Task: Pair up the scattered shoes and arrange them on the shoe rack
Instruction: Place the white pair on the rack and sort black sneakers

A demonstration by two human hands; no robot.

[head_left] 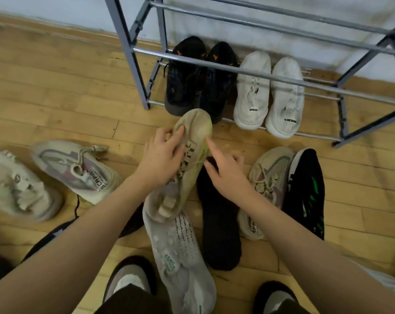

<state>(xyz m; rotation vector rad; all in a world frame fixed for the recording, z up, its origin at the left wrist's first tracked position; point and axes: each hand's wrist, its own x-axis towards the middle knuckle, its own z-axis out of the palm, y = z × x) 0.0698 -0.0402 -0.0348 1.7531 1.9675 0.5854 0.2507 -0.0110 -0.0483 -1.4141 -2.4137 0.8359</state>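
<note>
Shoes [216, 218] (scattered) crowd the floor before the rack [133, 57].

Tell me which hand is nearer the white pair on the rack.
Right. The right hand is below-left of the white pair; the left hand, gripping the beige shoe, is farther left.

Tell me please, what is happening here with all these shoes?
A person is sorting shoes on the floor. The left hand grips a beige sneaker; the right hand touches it with one finger. A black pair and a white pair already sit on the shoe rack. Other shoes lie scattered.
</note>
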